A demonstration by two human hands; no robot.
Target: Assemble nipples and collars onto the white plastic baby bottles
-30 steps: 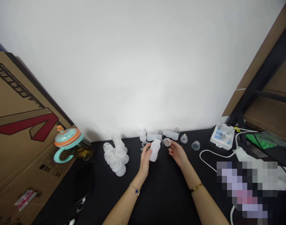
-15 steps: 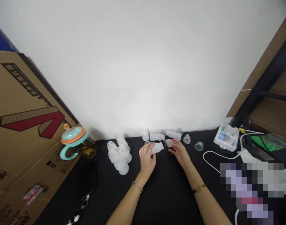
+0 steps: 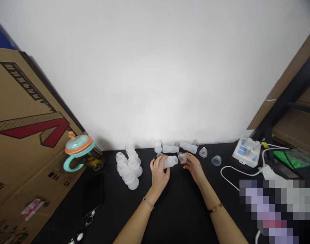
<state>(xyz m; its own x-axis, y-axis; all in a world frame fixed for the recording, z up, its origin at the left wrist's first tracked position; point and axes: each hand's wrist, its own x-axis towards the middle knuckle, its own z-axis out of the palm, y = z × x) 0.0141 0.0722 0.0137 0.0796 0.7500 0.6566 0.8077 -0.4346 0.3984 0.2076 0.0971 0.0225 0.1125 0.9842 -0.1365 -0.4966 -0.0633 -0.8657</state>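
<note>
Box, far L: a cardboard box [image 3: 25, 149] w/ red & black print stands nr the white wall [image 3: 155, 67].
Jug: a jug [image 3: 82, 152] w/ teal-&-orange lid, dark liquid inside, just beside the box.
Phone: a black phone [image 3: 94, 193] lies flat in front of the jug, beaded strap [image 3: 80, 236] at its near end.
Bottle group: several white bottles [image 3: 131, 173] stand bunched tog. on the black table [image 3: 182, 210].
L hand: the left hand [image 3: 159, 171] has its fingers closed round a bottle [image 3: 170, 161], held on its side above the table, open neck facing R.
Back row: one small bottle [image 3: 157, 146] upright, two bottles [image 3: 188, 147] on their sides, nr the wall.
R hand: the right hand [image 3: 193, 166] pinches a clear cap [image 3: 181, 157] in narrow fingers, nr the bottle's neck but apart.
Loose caps: two clear domes [image 3: 216, 160] sit R of the hands.
Power, far R: white power strip [image 3: 246, 151], white cord [image 3: 236, 168] looping in front.
</note>
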